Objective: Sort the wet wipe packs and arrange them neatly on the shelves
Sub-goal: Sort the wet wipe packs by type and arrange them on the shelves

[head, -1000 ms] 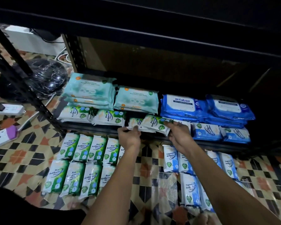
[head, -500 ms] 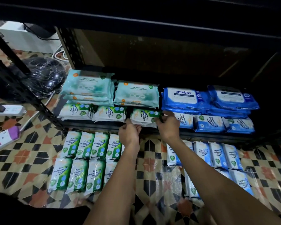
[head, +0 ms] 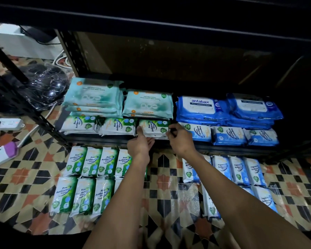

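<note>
I am squaring a small stack of green pine packs (head: 153, 129) at the front edge of the shelf (head: 223, 150), my left hand (head: 139, 146) open and pressing its left end, my right hand (head: 180, 141) pinching its right end. Next I judge it needs nudging flush beside the neighbouring pine stack (head: 118, 126). Behind sit teal packs (head: 148, 103); blue packs (head: 228, 135) fill the right half, and more green packs (head: 84, 178) wait on the floor.

Both bare forearms reach forward, side by side. The left hand (head: 140, 145) has its thumb raised; the right hand (head: 180, 139) has its fingers curled.
</note>
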